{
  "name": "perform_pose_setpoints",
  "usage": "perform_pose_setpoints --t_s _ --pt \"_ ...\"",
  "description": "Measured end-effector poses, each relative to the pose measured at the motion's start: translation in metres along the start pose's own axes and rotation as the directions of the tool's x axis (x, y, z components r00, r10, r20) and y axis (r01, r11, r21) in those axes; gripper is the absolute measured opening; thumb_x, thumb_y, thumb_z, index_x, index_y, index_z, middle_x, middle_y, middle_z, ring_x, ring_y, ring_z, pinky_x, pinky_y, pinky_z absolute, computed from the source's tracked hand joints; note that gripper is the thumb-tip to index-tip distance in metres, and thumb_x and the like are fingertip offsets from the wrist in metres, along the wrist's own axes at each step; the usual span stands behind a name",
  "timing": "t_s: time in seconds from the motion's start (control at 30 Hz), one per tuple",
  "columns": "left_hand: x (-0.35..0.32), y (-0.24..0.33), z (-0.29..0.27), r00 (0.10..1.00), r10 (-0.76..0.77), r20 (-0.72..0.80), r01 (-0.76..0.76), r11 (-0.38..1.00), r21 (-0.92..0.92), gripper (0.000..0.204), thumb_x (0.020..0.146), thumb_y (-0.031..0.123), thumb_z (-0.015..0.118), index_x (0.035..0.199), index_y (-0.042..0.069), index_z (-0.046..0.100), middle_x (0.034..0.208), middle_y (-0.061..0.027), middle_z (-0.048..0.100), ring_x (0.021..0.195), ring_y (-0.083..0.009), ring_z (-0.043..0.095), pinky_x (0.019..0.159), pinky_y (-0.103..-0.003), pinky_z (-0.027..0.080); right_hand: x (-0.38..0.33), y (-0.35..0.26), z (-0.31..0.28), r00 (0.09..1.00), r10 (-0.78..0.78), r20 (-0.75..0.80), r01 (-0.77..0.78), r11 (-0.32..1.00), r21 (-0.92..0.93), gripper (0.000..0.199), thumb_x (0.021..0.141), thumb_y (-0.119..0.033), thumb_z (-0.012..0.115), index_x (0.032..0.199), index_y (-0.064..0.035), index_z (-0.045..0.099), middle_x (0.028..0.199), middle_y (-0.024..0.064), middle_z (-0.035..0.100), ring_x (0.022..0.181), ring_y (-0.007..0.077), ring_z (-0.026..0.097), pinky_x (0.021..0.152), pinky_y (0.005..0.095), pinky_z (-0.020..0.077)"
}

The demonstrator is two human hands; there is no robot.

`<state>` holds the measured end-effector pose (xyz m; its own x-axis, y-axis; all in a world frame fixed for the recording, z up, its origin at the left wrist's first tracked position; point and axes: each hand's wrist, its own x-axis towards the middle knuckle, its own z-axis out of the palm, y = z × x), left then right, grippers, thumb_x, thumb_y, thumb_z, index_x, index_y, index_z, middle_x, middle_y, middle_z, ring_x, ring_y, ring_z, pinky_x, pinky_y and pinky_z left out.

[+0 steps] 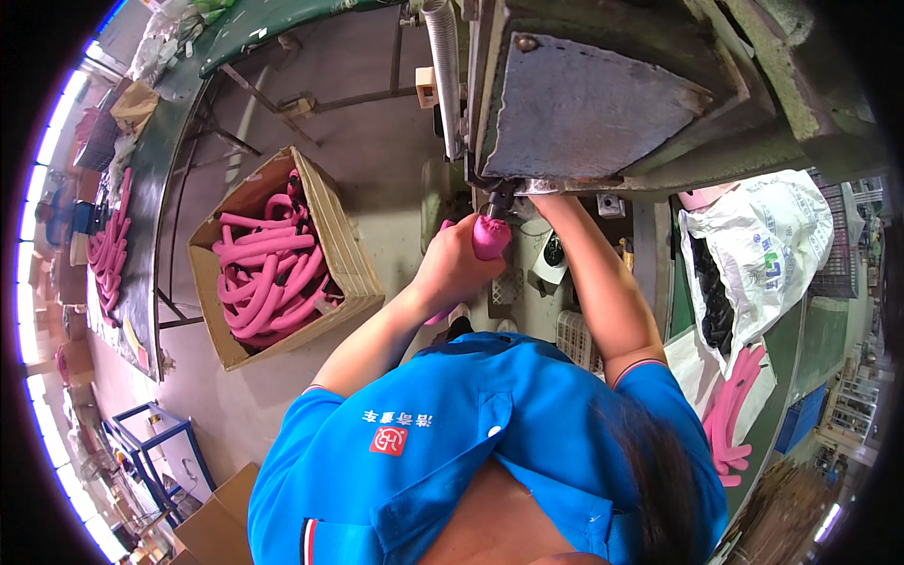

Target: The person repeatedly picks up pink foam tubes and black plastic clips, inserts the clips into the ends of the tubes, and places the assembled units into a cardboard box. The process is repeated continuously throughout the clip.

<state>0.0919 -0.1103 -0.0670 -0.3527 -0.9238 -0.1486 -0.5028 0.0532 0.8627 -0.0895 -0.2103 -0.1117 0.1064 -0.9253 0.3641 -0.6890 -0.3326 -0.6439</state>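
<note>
My left hand [456, 267] is wrapped round a pink foam tube [491, 238]. The tube's gathered upper end meets a dark metal rod [500, 201] at the underside of the machine [593, 104]. More pink shows below my fist, near my feet. My right arm reaches up to the machine's lower edge. Only the wrist side of my right hand [550, 203] shows there; the machine covers its fingers, so their hold cannot be made out.
On the left stands an open cardboard box [353, 259] full of pink tubes. More tubes lie on the long table [151, 254] beyond it. A white sack [767, 254] of black parts sits at right, above several pink tubes [730, 414]. A ribbed hose [443, 75] hangs by the machine.
</note>
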Motion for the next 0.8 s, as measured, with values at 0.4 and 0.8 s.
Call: perform_pose_setpoints --t_s 0.4,0.8 --pt "-0.001 0.014 0.004 0.994 -0.112 -0.002 0.112 0.993 0.025 0.03 0.07 0.017 0.067 0.095 0.002 0.057 0.078 -0.0123 0.064 0.073 -0.0236 0.063 0.069 -0.037 0.049 -0.007 0.032 0.01 0.999 0.022 0.036 -0.023 0.999 0.024 0.044 0.091 -0.037 0.046 0.119 -0.004 0.054 0.125 0.024 0.052 0.119 0.0405 0.045 0.097 0.0458 0.038" --pt "0.031 -0.001 -0.008 0.89 -0.206 0.406 0.329 0.907 -0.261 0.019 0.067 0.009 0.064 0.082 0.004 0.055 0.07 -0.0029 0.058 0.062 -0.0135 0.057 0.055 -0.029 0.048 -0.016 0.041 0.021 0.994 0.058 0.09 -0.062 0.997 0.042 0.046 0.092 -0.039 0.045 0.121 -0.0039 0.053 0.128 0.0239 0.05 0.121 0.0402 0.044 0.099 0.0452 0.0372"
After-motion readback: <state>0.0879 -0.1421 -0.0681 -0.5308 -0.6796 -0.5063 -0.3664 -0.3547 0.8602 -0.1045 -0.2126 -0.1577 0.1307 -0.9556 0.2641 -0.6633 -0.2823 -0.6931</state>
